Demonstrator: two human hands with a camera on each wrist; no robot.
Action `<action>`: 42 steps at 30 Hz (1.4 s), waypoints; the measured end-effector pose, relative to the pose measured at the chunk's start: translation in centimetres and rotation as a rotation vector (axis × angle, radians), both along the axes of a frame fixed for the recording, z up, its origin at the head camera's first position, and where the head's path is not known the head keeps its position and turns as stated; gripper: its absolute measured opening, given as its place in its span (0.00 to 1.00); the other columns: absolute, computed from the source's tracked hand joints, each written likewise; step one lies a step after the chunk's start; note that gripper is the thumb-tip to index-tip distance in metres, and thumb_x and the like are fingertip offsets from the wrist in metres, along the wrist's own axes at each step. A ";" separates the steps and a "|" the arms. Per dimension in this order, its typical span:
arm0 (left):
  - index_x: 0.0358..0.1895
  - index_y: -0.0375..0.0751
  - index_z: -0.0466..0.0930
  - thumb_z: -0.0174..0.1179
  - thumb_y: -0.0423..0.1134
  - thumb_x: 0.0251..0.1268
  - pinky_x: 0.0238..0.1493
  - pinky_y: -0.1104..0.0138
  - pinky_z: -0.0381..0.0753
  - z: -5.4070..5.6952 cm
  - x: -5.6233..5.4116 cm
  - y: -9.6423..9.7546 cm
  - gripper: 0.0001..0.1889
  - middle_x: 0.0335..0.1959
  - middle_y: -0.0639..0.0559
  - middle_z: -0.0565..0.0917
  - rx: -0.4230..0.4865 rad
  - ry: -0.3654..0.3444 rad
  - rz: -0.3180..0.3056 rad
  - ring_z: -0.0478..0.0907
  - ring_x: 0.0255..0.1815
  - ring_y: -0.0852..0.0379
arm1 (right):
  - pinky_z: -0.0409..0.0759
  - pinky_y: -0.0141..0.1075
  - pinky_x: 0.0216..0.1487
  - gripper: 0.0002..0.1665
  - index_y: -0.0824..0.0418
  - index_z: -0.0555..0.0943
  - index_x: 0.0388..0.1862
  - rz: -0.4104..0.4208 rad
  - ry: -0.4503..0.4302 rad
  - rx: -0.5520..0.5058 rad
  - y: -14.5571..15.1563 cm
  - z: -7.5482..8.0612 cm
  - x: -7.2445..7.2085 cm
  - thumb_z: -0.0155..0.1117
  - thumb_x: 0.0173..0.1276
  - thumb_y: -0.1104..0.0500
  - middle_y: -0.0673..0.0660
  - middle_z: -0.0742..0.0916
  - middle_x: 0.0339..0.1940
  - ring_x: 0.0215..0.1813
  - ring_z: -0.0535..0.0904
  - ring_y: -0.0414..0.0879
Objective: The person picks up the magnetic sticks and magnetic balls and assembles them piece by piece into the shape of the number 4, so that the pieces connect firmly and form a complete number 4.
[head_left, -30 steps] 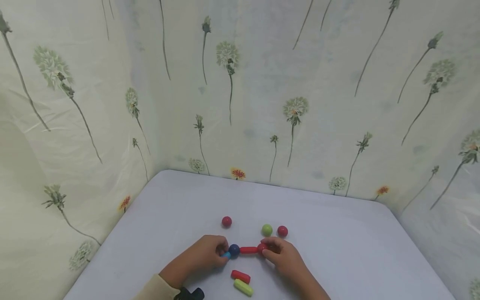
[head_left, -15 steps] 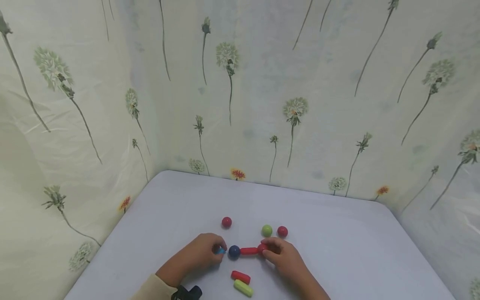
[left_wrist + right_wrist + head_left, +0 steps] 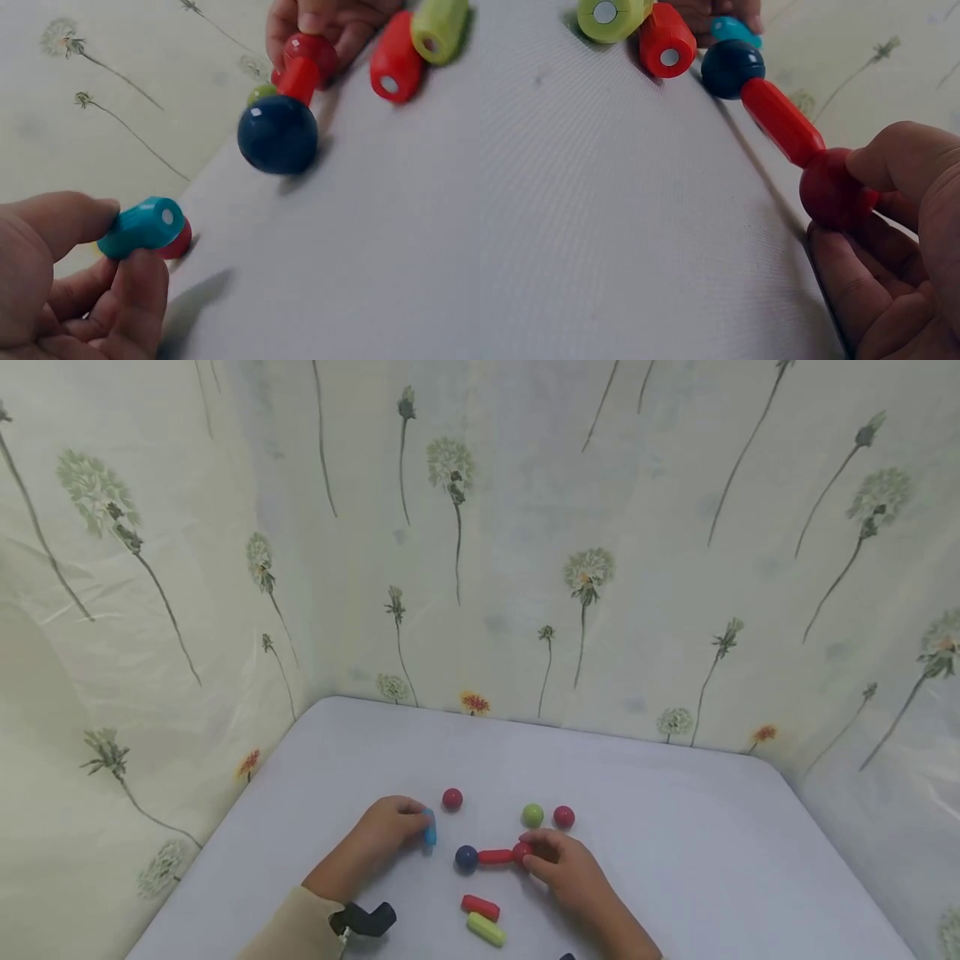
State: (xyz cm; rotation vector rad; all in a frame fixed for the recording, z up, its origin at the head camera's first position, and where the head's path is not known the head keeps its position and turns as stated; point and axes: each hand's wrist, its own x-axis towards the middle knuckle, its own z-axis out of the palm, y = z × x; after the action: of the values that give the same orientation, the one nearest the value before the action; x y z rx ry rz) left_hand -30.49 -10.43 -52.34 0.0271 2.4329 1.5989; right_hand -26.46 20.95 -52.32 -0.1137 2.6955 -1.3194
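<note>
1. We are looking down at a white table [image 3: 675,835], its far edge meeting a dandelion-printed sheet [image 3: 510,535].
2. The left hand [image 3: 390,823] is pinching a glossy, light-blue, plastic-looking rod [image 3: 430,828] between thumb and fingers, seemingly lifted, towards the table's left edge.
3. The right hand [image 3: 567,865] is grasping a shiny dark-red ball [image 3: 521,854]; a faceted red rod [image 3: 495,857] is linking it to a navy-blue ball [image 3: 467,858], about midway between the left and right edges.
4. Towards the far edge, a loose red ball [image 3: 452,799] is lying near the light-blue rod; a lime-green ball [image 3: 532,815] and another red ball [image 3: 564,817] are sitting beyond the right hand.
5. Nearer us, a spare red rod [image 3: 481,907] and a yellow-green rod [image 3: 486,929] are lying side by side.
6. We are judging that a stray knuckle could send balls rolling; a sideways knock could snap the chain's joints; if the rod's pale end disc [image 3: 167,216] is magnetic, the loose red ball could catch on it.
</note>
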 end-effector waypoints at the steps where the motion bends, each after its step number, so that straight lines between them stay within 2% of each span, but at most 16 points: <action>1: 0.50 0.41 0.86 0.67 0.50 0.71 0.56 0.56 0.82 0.1 -0.1 0.0 0.16 0.44 0.50 0.85 0.043 -0.017 0.012 0.80 0.46 0.52 | 0.86 0.47 0.57 0.18 0.51 0.85 0.56 0.002 0.000 -0.004 0.0 0.1 0.0 0.74 0.69 0.53 0.47 0.89 0.49 0.51 0.82 0.45; 5: 0.54 0.34 0.83 0.67 0.46 0.73 0.55 0.57 0.87 0.2 -0.3 0.5 0.19 0.47 0.44 0.84 0.215 -0.088 0.056 0.84 0.45 0.51 | 0.87 0.45 0.55 0.19 0.53 0.85 0.57 0.011 -0.010 -0.020 -0.1 0.4 0.0 0.75 0.69 0.54 0.49 0.89 0.50 0.50 0.82 0.45; 8: 0.55 0.32 0.81 0.69 0.44 0.71 0.50 0.59 0.89 0.2 -0.5 1.1 0.20 0.48 0.42 0.84 0.270 -0.131 0.081 0.86 0.43 0.51 | 0.87 0.45 0.55 0.20 0.53 0.85 0.57 0.019 -0.018 -0.035 -0.1 0.3 0.1 0.76 0.68 0.54 0.49 0.89 0.50 0.50 0.82 0.45; 10: 0.55 0.33 0.81 0.70 0.45 0.70 0.49 0.60 0.89 0.1 -0.7 1.7 0.20 0.47 0.42 0.84 0.268 -0.147 0.088 0.86 0.42 0.51 | 0.87 0.46 0.57 0.20 0.53 0.85 0.57 0.023 -0.021 -0.040 -0.1 0.3 0.1 0.77 0.67 0.53 0.49 0.89 0.50 0.50 0.83 0.45; 14: 0.53 0.33 0.82 0.71 0.45 0.69 0.47 0.61 0.89 0.3 -1.2 2.9 0.20 0.45 0.42 0.84 0.222 -0.141 0.081 0.87 0.40 0.52 | 0.87 0.47 0.57 0.21 0.53 0.85 0.56 0.042 -0.020 -0.051 0.0 0.0 0.0 0.78 0.65 0.52 0.48 0.89 0.49 0.51 0.84 0.45; 22: 0.45 0.36 0.85 0.71 0.44 0.68 0.44 0.63 0.87 0.3 -1.2 4.2 0.13 0.39 0.46 0.85 0.097 -0.083 0.042 0.84 0.37 0.53 | 0.86 0.49 0.58 0.20 0.53 0.85 0.55 0.073 -0.020 -0.059 -0.2 -0.5 0.0 0.77 0.65 0.53 0.48 0.89 0.49 0.52 0.85 0.46; 26: 0.43 0.36 0.87 0.71 0.42 0.68 0.42 0.64 0.87 0.2 -1.3 4.8 0.11 0.37 0.46 0.85 0.077 -0.066 0.025 0.84 0.35 0.54 | 0.86 0.48 0.58 0.20 0.52 0.84 0.54 0.075 -0.015 -0.044 -0.1 -0.4 0.0 0.78 0.64 0.53 0.48 0.89 0.48 0.53 0.86 0.46; 31: 0.44 0.35 0.86 0.72 0.41 0.67 0.41 0.64 0.88 0.4 -1.4 5.1 0.12 0.38 0.46 0.84 0.054 -0.060 0.039 0.85 0.34 0.55 | 0.87 0.48 0.56 0.22 0.53 0.84 0.54 0.081 -0.008 -0.039 0.0 -0.3 -0.1 0.79 0.64 0.52 0.48 0.89 0.48 0.52 0.85 0.46; 34: 0.46 0.36 0.87 0.72 0.42 0.66 0.43 0.62 0.88 0.5 -1.3 5.3 0.13 0.40 0.46 0.85 0.016 -0.057 0.040 0.84 0.36 0.54 | 0.87 0.48 0.57 0.21 0.53 0.84 0.54 0.090 -0.002 -0.043 -0.1 -0.4 -0.1 0.79 0.64 0.52 0.48 0.89 0.48 0.53 0.85 0.46; 39: 0.51 0.41 0.88 0.74 0.49 0.64 0.52 0.54 0.87 0.4 -0.8 5.4 0.19 0.47 0.48 0.86 -0.121 -0.039 0.026 0.82 0.47 0.51 | 0.86 0.49 0.58 0.19 0.54 0.84 0.53 0.109 0.015 -0.053 -0.1 -0.5 0.0 0.78 0.65 0.54 0.48 0.89 0.48 0.53 0.86 0.47; 42: 0.53 0.42 0.88 0.74 0.50 0.63 0.55 0.51 0.86 0.4 -0.4 5.4 0.20 0.49 0.48 0.86 -0.170 -0.034 0.029 0.82 0.52 0.49 | 0.86 0.49 0.58 0.19 0.54 0.84 0.53 0.122 0.033 -0.044 -0.2 -0.5 0.1 0.77 0.65 0.54 0.48 0.89 0.48 0.53 0.86 0.47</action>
State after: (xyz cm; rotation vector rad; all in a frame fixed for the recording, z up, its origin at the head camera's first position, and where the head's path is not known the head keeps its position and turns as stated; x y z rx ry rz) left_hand -30.91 -5.06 -51.93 -0.0643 2.5439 1.3867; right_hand -26.35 20.77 -52.85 -0.3018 2.6395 -1.3527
